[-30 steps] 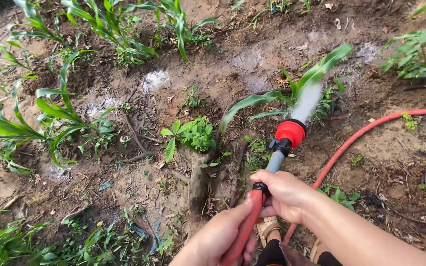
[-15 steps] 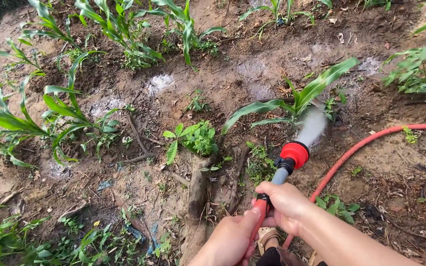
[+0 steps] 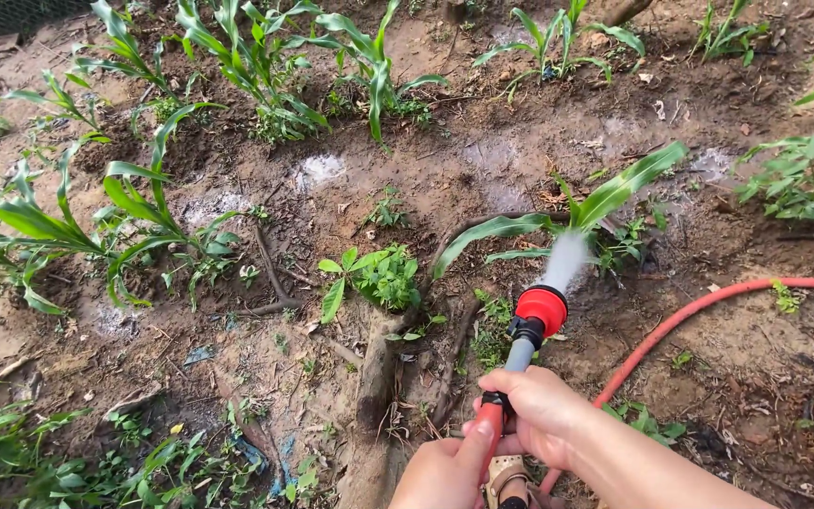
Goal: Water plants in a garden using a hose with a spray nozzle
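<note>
Spray nozzle (image 3: 534, 320), red head on a grey barrel, is running: a white jet of water (image 3: 567, 256) leaves it and lands at the base of the young corn plant (image 3: 577, 203) just beyond, centre-right of the plot.

Progress, judged from the soil: pale wet puddles (image 3: 317, 170) sit further left and at the far right, and the ground around the near-centre plants is dark and damp, so that part looks watered. The ground at the near right, beside the hose, looks lighter and drier. The far rows of corn (image 3: 247, 57) I can't call either way.

Nozzle sits near and slightly right of centre, pointing away and a little right. Right hand (image 3: 539, 410) is wrapped closed around the grey barrel just behind the head. Left hand (image 3: 445, 471) is closed on the red hose (image 3: 487, 429) directly behind it, nearer the person; part of it is cut off by the frame edge.

From there the hose (image 3: 708, 302) loops out across the dirt to the right edge. A small leafy weed (image 3: 379, 273) stands left of the nozzle, well apart. A sandalled foot (image 3: 506, 476) shows under the hands.
</note>
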